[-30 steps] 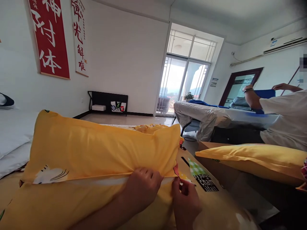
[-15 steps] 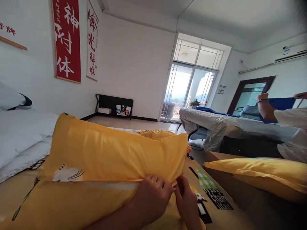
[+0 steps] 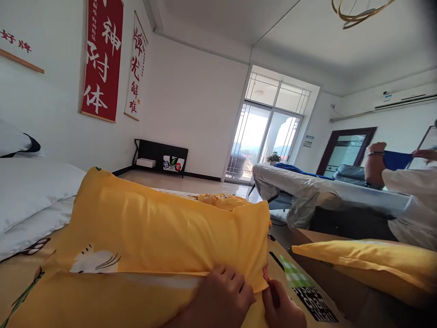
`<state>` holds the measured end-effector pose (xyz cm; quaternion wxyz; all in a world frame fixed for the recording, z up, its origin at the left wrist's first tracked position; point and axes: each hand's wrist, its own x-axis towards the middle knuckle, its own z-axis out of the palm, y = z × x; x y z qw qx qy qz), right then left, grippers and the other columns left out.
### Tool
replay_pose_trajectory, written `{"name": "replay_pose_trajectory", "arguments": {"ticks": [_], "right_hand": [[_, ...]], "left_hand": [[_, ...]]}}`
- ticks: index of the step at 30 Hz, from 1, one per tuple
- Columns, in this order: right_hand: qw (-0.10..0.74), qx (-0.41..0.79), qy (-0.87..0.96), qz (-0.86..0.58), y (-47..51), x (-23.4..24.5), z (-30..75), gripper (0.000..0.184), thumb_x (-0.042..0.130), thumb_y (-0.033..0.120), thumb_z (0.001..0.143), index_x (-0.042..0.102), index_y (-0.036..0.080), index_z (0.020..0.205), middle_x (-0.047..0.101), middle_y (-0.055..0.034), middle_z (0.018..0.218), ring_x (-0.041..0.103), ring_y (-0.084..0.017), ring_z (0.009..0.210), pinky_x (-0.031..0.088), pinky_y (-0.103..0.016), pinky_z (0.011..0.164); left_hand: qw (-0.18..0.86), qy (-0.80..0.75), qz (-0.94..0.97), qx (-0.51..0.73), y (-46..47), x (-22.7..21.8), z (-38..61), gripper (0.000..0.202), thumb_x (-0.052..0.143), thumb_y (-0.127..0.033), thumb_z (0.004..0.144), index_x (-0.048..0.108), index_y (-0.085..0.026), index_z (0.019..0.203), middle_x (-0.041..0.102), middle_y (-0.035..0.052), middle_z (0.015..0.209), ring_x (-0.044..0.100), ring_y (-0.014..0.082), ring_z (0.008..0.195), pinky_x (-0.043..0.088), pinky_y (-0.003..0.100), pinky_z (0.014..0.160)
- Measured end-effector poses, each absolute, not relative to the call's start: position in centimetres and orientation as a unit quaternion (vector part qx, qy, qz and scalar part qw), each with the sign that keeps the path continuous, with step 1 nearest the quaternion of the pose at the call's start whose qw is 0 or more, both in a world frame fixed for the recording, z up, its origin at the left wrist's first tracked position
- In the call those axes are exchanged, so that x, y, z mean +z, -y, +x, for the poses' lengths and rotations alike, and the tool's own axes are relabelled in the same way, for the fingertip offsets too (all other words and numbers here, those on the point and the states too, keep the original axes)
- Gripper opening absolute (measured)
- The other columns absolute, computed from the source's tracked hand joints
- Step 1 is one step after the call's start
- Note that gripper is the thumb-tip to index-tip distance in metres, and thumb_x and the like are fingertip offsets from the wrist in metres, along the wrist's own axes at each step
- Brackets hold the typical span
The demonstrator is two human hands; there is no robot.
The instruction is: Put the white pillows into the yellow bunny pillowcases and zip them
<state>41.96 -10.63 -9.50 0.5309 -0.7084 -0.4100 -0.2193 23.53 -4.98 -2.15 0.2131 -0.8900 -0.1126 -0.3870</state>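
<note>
A plump pillow in a yellow pillowcase [image 3: 164, 232] with a cartoon print lies across the bed in front of me. Its open edge faces me and a strip of white inner pillow [image 3: 150, 279] shows along the seam. My left hand [image 3: 221, 298] is closed on the yellow cloth at the edge near the right corner. My right hand [image 3: 283, 310] sits just beside it, fingers pinched at that same corner of the pillowcase; what lies inside the pinch is hidden.
White bedding [image 3: 30, 196] is stacked at the left. A second yellow pillow [image 3: 368, 259] rests on a cardboard box [image 3: 307, 291] at the right. Behind it another person in a white shirt [image 3: 416, 205] holds a blue cloth [image 3: 396, 159] beside a grey covered bed [image 3: 317, 191].
The view has tilted upward, so my hands sit lower in the picture. Both hands stay pinched together at the pillowcase's right corner, the right one partly out of view.
</note>
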Motion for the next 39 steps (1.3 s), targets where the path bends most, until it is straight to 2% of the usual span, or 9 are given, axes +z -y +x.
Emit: {"name": "replay_pose_trajectory", "arguments": {"ticks": [5, 8, 13, 17, 21, 25, 27, 30, 39], "right_hand": [[0.591, -0.090, 0.393, -0.699, 9.8, -10.0, 43.6, 0.040, 0.051, 0.073, 0.072, 0.060, 0.035, 0.076, 0.061, -0.0019, 0.051, 0.059, -0.027, 0.047, 0.044, -0.041, 0.050], [0.585, -0.100, 0.403, -0.697, 9.6, -9.4, 46.2, 0.052, 0.057, 0.079, 0.063, 0.065, 0.033, 0.085, 0.072, -0.0091, 0.073, 0.068, -0.031, 0.066, 0.051, -0.044, 0.057], [0.551, -0.186, 0.467, -0.666, 6.2, -3.5, 46.3, 0.061, 0.044, 0.077, 0.076, 0.065, 0.023, 0.096, 0.073, -0.0099, 0.100, 0.068, -0.028, 0.089, 0.052, -0.043, 0.076], [0.479, -0.266, 0.572, -0.611, 0.7, 5.3, 43.9, 0.056, 0.038, 0.069, 0.085, 0.065, 0.023, 0.102, 0.072, -0.0080, 0.102, 0.065, -0.025, 0.094, 0.047, -0.040, 0.086], [0.431, -0.242, 0.629, -0.600, -5.7, 7.0, 41.3, 0.050, 0.038, 0.058, 0.090, 0.061, 0.023, 0.117, 0.071, -0.0083, 0.106, 0.065, -0.025, 0.099, 0.044, -0.043, 0.092], [0.379, -0.092, 0.661, -0.641, -9.6, -3.0, 38.3, 0.051, 0.032, 0.049, 0.093, 0.060, 0.022, 0.125, 0.066, -0.0077, 0.124, 0.061, -0.024, 0.116, 0.045, -0.042, 0.097], [0.349, -0.045, 0.670, -0.654, -9.8, -7.7, 37.4, 0.053, 0.029, 0.044, 0.094, 0.059, 0.019, 0.129, 0.061, -0.0087, 0.132, 0.054, -0.023, 0.125, 0.043, -0.041, 0.102], [0.328, -0.020, 0.678, -0.658, -9.0, -9.8, 37.2, 0.055, 0.030, 0.045, 0.096, 0.053, 0.016, 0.137, 0.050, -0.0093, 0.143, 0.043, -0.022, 0.135, 0.034, -0.043, 0.111], [0.342, -0.045, 0.656, -0.672, -4.0, -11.5, 41.2, 0.056, 0.029, 0.046, 0.096, 0.049, 0.019, 0.140, 0.048, -0.0072, 0.145, 0.039, -0.022, 0.138, 0.031, -0.045, 0.115]], "left_hand": [[0.167, 0.115, -0.920, -0.336, 2.1, 1.1, 15.7, 0.006, 0.052, -0.019, 0.090, 0.055, -0.020, 0.085, 0.067, 0.0037, 0.104, 0.062, 0.0190, 0.098, 0.044, 0.033, 0.083], [0.135, 0.274, -0.868, -0.391, -3.3, 2.2, 8.7, 0.022, 0.038, -0.028, 0.096, 0.058, -0.023, 0.102, 0.054, 0.0081, 0.137, 0.046, 0.0239, 0.130, 0.036, 0.041, 0.105], [0.114, 0.414, -0.803, -0.413, -9.4, 2.6, 1.4, 0.047, 0.033, -0.053, 0.092, 0.060, -0.021, 0.114, 0.051, 0.0081, 0.143, 0.046, 0.0288, 0.131, 0.037, 0.044, 0.106], [0.149, 0.395, -0.803, -0.421, -8.8, 7.2, 1.7, 0.049, 0.033, -0.057, 0.092, 0.058, -0.027, 0.122, 0.048, -0.0003, 0.146, 0.042, 0.0265, 0.134, 0.032, 0.042, 0.110], [0.101, 0.412, -0.816, -0.393, -11.8, 10.6, 4.2, 0.058, 0.024, -0.055, 0.095, 0.052, -0.020, 0.131, 0.041, 0.0052, 0.151, 0.032, 0.0254, 0.141, 0.027, 0.045, 0.112], [0.022, 0.501, -0.808, -0.310, -16.9, 2.7, 4.4, 0.060, 0.013, -0.048, 0.099, 0.040, -0.016, 0.143, 0.031, 0.0099, 0.156, 0.024, 0.0251, 0.145, 0.024, 0.048, 0.113], [-0.019, 0.521, -0.818, -0.244, -18.1, -3.5, 3.5, 0.056, 0.021, -0.047, 0.097, 0.052, -0.018, 0.135, 0.048, 0.0109, 0.145, 0.043, 0.0252, 0.135, 0.036, 0.043, 0.107], [-0.051, 0.538, -0.816, -0.205, -19.1, -9.4, 1.9, 0.056, 0.017, -0.041, 0.098, 0.040, -0.022, 0.145, 0.038, 0.0072, 0.152, 0.032, 0.0212, 0.142, 0.028, 0.044, 0.113], [-0.104, 0.568, -0.776, -0.253, -17.8, -11.1, -4.2, 0.069, 0.014, -0.060, 0.095, 0.034, -0.022, 0.149, 0.033, 0.0036, 0.155, 0.031, 0.0236, 0.143, 0.032, 0.043, 0.113]]}}
